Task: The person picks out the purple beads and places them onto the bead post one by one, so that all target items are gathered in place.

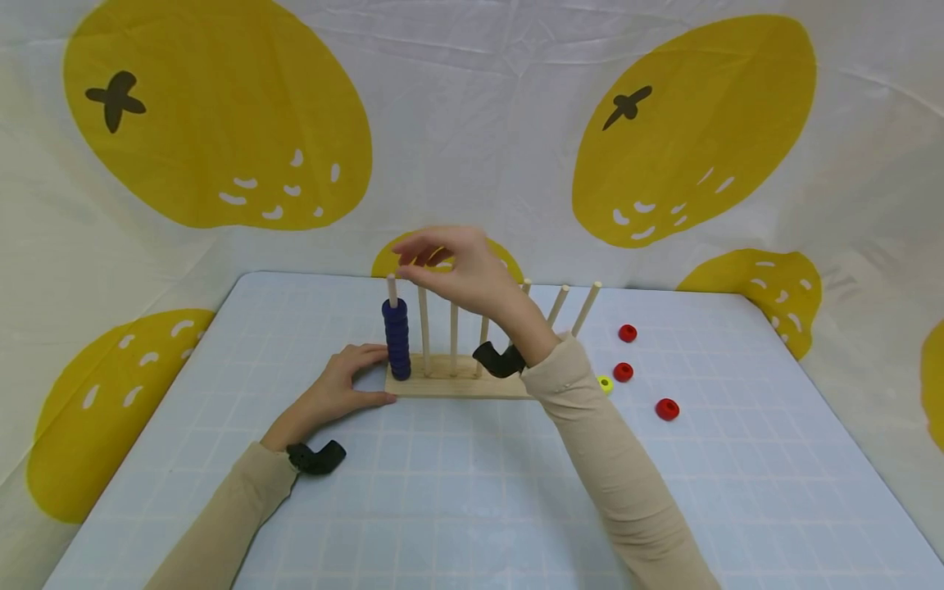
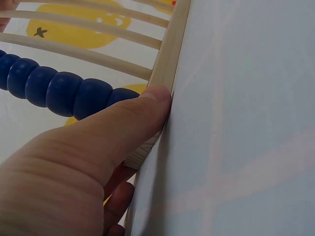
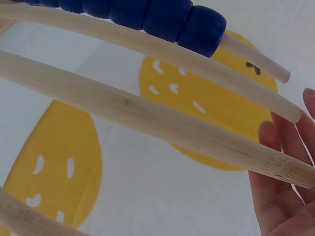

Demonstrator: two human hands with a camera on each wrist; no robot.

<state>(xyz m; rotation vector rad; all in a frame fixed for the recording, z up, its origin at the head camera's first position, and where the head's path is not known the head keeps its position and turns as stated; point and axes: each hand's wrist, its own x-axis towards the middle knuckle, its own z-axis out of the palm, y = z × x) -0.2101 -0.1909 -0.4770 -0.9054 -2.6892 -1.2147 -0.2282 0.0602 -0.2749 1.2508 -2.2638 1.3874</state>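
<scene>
A wooden peg stand point(image 1: 460, 389) with several upright pegs sits on the table. Dark blue beads point(image 1: 397, 340) are stacked on its leftmost peg, whose bare tip sticks out above them. My left hand point(image 1: 339, 385) grips the left end of the stand's base; in the left wrist view the thumb point(image 2: 155, 96) presses on its front edge. Above the pegs is my right hand point(image 1: 460, 266), its loosely bent fingers close to the tops of the left pegs. In the right wrist view its fingers point(image 3: 290, 142) show beside the peg tips, and no bead is visible in them.
Red beads point(image 1: 623, 373) lie loose on the table right of the stand. A yellow bead point(image 1: 605, 383) lies beside them, partly behind the right sleeve point(image 1: 612, 459). A white cloth point(image 1: 472, 123) printed with yellow fruit hangs behind the table point(image 1: 442, 492).
</scene>
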